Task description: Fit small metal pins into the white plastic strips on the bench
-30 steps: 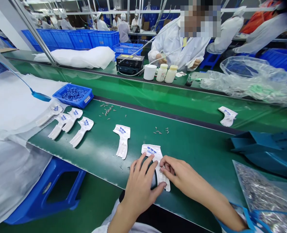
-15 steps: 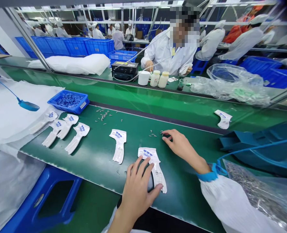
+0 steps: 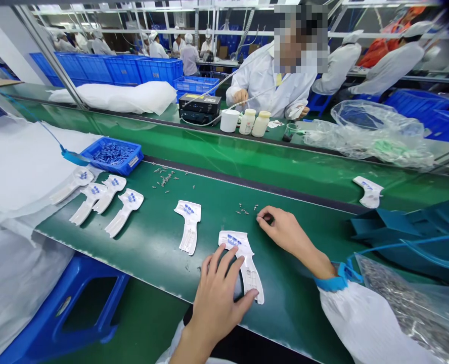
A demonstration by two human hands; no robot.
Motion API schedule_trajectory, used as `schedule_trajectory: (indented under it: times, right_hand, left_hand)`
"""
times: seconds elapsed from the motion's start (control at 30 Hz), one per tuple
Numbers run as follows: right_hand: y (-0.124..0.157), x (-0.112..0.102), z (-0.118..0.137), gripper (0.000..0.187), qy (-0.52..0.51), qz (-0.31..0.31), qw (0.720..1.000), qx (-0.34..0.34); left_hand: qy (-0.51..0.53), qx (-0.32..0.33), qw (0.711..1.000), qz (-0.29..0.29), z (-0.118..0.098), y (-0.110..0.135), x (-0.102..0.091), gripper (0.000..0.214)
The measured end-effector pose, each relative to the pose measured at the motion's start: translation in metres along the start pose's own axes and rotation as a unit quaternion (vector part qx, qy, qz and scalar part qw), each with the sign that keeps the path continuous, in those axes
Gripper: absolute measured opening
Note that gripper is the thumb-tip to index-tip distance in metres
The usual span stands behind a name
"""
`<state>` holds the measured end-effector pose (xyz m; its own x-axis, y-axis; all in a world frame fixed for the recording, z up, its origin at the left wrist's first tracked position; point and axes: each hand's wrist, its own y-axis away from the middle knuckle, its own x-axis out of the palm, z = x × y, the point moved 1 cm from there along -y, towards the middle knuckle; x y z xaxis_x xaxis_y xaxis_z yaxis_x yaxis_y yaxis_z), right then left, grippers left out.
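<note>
Our left hand [image 3: 219, 298] lies splayed at the white shell [image 3: 252, 275] on the bench [image 3: 152, 237]; our right hand [image 3: 285, 228] pinches beside metal bits [image 3: 242, 210], contents hidden. Seemingly we're picking; next calls for fine fingertip control.

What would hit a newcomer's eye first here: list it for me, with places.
Likely the person's left grip, spread over a white pistol-shaped shell near the front edge of the green table. Farther out and to the right, the right grip is pinched beside small metal bits. Next might come the blue tray of little blue pieces, toward the table's far left.
</note>
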<state>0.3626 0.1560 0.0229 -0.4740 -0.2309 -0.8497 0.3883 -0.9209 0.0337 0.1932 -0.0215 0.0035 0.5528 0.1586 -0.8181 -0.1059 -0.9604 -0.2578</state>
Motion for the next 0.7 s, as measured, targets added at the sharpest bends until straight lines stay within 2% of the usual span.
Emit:
schedule_trajectory:
  times: [0.07, 0.13, 0.23, 0.3, 0.5, 0.6, 0.7]
  right_hand:
    - [0.019, -0.005, 0.012, 0.018, -0.088, 0.033, 0.995, 0.035]
    - [0.042, -0.009, 0.025, 0.019, -0.184, 0.091, 0.978, 0.05]
    - [0.073, -0.009, 0.039, 0.02, -0.268, 0.187, 0.943, 0.066]
    - [0.085, -0.007, 0.044, 0.02, -0.287, 0.216, 0.93, 0.081]
    - [0.095, -0.006, 0.045, 0.032, -0.343, 0.21, 0.911, 0.092]
    - [0.096, -0.005, 0.046, 0.034, -0.383, 0.189, 0.899, 0.1]
    - [0.096, 0.0, 0.051, 0.035, -0.415, 0.176, 0.887, 0.098]
  left_hand:
    - [0.036, -0.009, 0.998, -0.055, -0.003, 0.001, -0.001, 0.04]
    - [0.076, -0.018, 0.991, -0.107, -0.008, 0.001, -0.001, 0.03]
    - [0.126, -0.021, 0.983, -0.128, -0.018, -0.001, 0.001, 0.02]
    - [0.155, -0.03, 0.979, -0.129, -0.024, -0.003, 0.002, 0.016]
    - [0.195, -0.064, 0.968, -0.147, -0.029, -0.006, 0.003, 0.011]
    - [0.218, -0.09, 0.954, -0.186, -0.029, -0.006, 0.003, 0.009]
    - [0.268, -0.126, 0.927, -0.23, -0.03, -0.006, 0.004, 0.005]
